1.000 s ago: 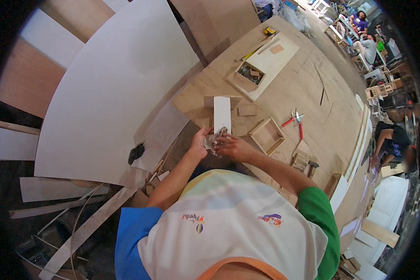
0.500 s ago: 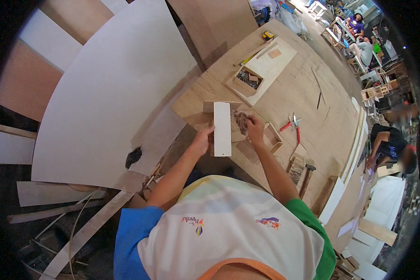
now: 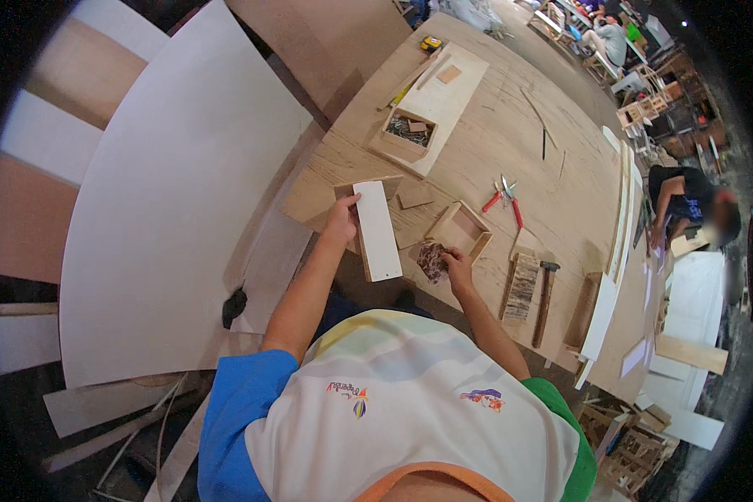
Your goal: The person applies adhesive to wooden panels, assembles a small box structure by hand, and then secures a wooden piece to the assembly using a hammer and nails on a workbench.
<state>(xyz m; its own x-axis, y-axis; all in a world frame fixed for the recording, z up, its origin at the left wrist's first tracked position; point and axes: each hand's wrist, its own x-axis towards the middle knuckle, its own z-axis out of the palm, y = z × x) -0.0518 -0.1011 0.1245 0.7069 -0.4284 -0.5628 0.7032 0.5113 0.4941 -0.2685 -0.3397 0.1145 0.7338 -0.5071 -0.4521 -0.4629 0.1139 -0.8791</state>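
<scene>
A long narrow wooden piece with a white face point(image 3: 378, 233) is gripped along its left side by my left hand point(image 3: 343, 219), the thumb on the white face. It stands tilted over the near left edge of the wooden table. My right hand point(image 3: 457, 266) is closed on a crumpled brown-and-white rag point(image 3: 432, 261), held at the near table edge. Just beyond the rag lies a small open wooden box point(image 3: 462, 233). A flat brown block point(image 3: 416, 195) rests on the table right of the white piece.
On the table point(image 3: 510, 125) lie red-handled pliers point(image 3: 505, 199), a hammer point(image 3: 545, 301), a box of metal bits point(image 3: 410, 130) and a yellow tape measure point(image 3: 431, 43). A large white panel point(image 3: 176, 217) leans at left. Another person point(image 3: 682, 205) bends over at far right.
My right hand with the rag has moved away from the white piece, nearer to me. My left hand has slid up the piece's side, and the piece now leans more. The view has shifted.
</scene>
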